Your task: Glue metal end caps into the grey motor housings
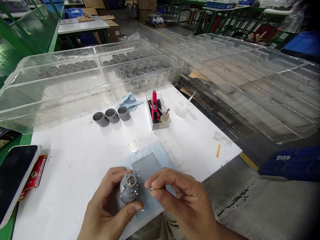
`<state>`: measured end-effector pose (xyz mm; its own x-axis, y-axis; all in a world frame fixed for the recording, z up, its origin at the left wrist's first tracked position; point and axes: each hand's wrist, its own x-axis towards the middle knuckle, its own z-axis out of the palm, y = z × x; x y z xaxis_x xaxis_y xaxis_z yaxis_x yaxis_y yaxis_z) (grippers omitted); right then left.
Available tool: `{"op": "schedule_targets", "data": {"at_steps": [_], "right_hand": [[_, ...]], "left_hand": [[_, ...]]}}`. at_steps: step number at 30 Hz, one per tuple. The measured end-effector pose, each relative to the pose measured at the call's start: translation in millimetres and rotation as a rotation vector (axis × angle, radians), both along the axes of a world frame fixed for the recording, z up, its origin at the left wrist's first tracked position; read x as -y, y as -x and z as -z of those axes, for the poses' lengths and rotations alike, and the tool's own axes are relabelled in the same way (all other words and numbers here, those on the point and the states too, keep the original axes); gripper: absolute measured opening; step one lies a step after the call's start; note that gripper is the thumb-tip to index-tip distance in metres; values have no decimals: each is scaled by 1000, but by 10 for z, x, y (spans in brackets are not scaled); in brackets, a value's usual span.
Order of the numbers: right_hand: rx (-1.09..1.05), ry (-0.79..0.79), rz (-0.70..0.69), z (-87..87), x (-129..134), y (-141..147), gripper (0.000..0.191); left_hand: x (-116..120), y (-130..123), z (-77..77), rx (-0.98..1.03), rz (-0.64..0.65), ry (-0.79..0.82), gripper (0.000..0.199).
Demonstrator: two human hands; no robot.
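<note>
A grey round metal part with small pins standing out around its top is held in my left hand, fingers and thumb wrapped round its sides. Just to the right, my right hand pinches a tiny silvery piece between thumb and fingertips, apart from the grey part. Beneath both hands lie a light blue sheet and a grey pad. Three hollow grey cylinders stand in a row farther back on the white table.
An open clear box holds a red cutter and a small jar. Near it are a blue cloth and a white squeeze bottle. Clear trays with many grey cylinders stand behind. A phone lies at left.
</note>
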<state>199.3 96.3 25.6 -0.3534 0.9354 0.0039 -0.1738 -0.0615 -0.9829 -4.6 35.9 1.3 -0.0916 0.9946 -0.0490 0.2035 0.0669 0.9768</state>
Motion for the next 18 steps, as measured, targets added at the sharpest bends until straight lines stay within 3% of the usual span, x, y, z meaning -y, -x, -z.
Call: {"op": "schedule_targets", "data": {"at_steps": [5, 10, 15, 18], "right_hand": [[95, -154, 51, -16, -37, 34, 11], [137, -190, 78, -21, -52, 62, 8], [113, -197, 55, -28, -66, 70, 11], [111, -165, 47, -23, -75, 61, 11]], "left_hand": [[-19, 18, 6, 0, -1, -16, 40], [14, 31, -7, 23, -3, 17, 41], [32, -55, -77, 106, -164, 195, 40], [33, -87, -112, 140, -185, 243, 41]]}}
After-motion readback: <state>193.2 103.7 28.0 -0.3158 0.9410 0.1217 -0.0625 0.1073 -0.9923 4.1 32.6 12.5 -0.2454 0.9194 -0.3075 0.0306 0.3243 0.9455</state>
